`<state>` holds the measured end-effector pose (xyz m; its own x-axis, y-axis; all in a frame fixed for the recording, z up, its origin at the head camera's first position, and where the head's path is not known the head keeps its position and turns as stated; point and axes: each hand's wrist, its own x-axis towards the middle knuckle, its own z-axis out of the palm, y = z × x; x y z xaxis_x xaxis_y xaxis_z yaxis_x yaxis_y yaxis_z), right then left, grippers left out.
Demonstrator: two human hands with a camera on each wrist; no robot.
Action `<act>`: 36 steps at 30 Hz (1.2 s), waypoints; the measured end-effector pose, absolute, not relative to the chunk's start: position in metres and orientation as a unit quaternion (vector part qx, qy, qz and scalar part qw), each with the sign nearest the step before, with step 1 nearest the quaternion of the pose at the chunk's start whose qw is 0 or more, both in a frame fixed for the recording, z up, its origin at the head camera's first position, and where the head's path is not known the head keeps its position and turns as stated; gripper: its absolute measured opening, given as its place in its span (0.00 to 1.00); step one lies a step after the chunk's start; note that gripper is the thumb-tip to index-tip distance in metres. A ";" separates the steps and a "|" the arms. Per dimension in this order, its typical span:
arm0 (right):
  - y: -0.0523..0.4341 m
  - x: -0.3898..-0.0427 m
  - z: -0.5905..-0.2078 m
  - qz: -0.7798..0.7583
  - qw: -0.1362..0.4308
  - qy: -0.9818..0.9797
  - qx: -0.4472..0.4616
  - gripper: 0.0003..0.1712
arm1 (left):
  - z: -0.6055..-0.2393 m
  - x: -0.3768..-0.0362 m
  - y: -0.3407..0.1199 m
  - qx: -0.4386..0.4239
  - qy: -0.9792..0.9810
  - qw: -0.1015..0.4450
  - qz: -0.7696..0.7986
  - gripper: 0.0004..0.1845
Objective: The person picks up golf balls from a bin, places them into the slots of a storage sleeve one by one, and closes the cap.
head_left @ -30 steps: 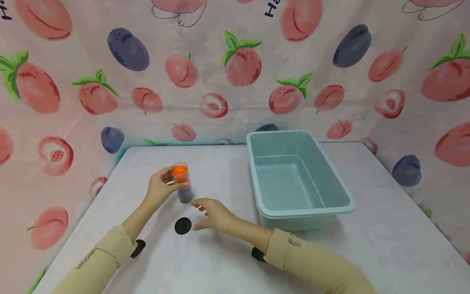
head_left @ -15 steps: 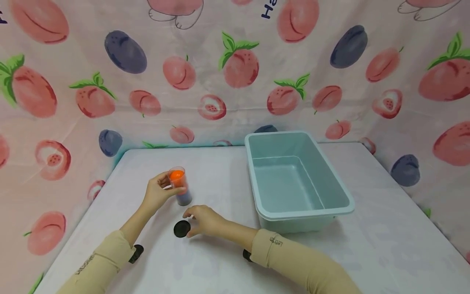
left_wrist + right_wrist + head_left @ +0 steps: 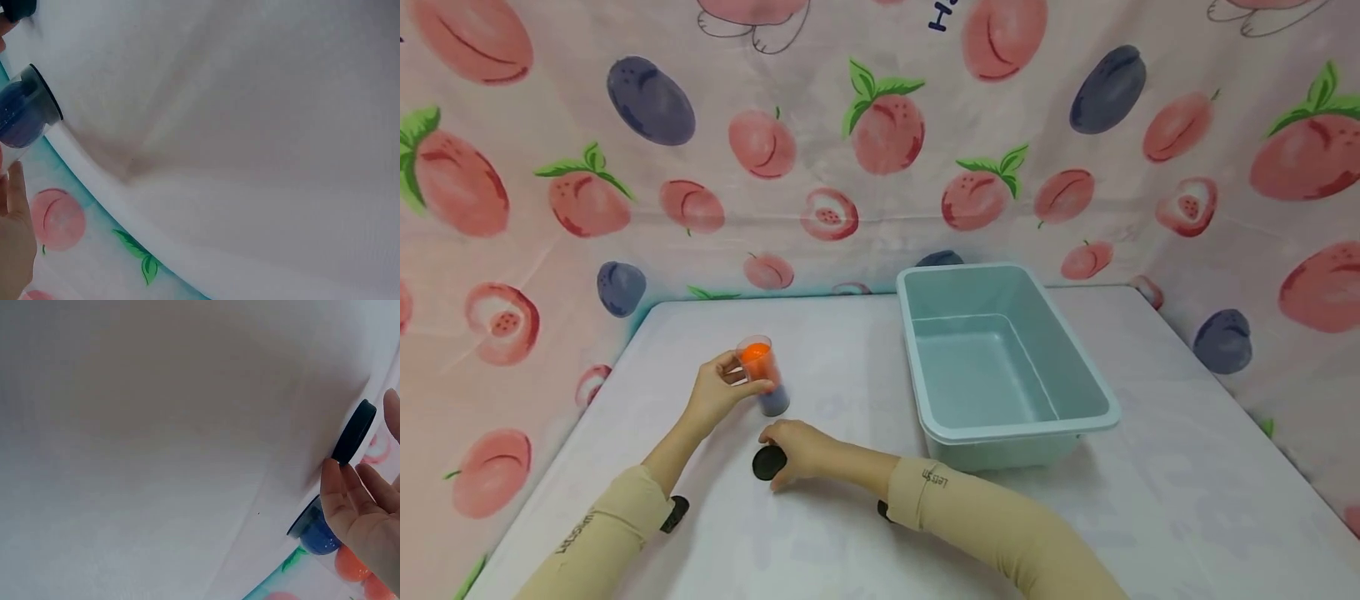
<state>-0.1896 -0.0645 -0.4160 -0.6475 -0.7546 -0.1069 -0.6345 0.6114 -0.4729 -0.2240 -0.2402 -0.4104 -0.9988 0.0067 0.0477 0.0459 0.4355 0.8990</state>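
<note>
Fruit-printed cloth hangs behind and beside a white table (image 3: 850, 542), with peaches and plums across the upper half of the head view. At left of centre a clear tube (image 3: 763, 375) is stood upright on the table and is gripped by the left hand (image 3: 718, 390), whose fingers are curled round its upper part; an orange ball is seen at its open mouth, with darker blue ones below. A black lid (image 3: 767, 463) lies flat on the table just below the tube, off it, so the tube is judged to be open and capping it is judged to be what is left. The right hand (image 3: 801, 450) is laid on the lid's right edge, fingers bent onto it; a closed pinch cannot be told. A pale blue bin (image 3: 1097, 417) sits right of centre, nothing visible inside.

Against the earlier frames, the right hand has been brought down and leftward, from hovering with spread fingers to touching the lid. The tube and bin are unchanged in place.
</note>
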 end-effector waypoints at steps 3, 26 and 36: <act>-0.066 -0.193 -0.417 -0.192 0.157 0.885 -0.393 0.33 | -0.413 -0.225 -0.240 -0.021 -0.845 0.025 -0.534 0.29; -0.070 -0.194 -0.419 -0.188 0.145 0.888 -0.394 0.24 | -0.418 -0.221 -0.239 -0.020 -0.867 0.093 -0.489 0.27; -0.060 -0.202 -0.418 -0.251 0.135 0.887 -0.364 0.25 | -0.418 -0.220 -0.239 -0.026 -0.860 0.090 -0.502 0.28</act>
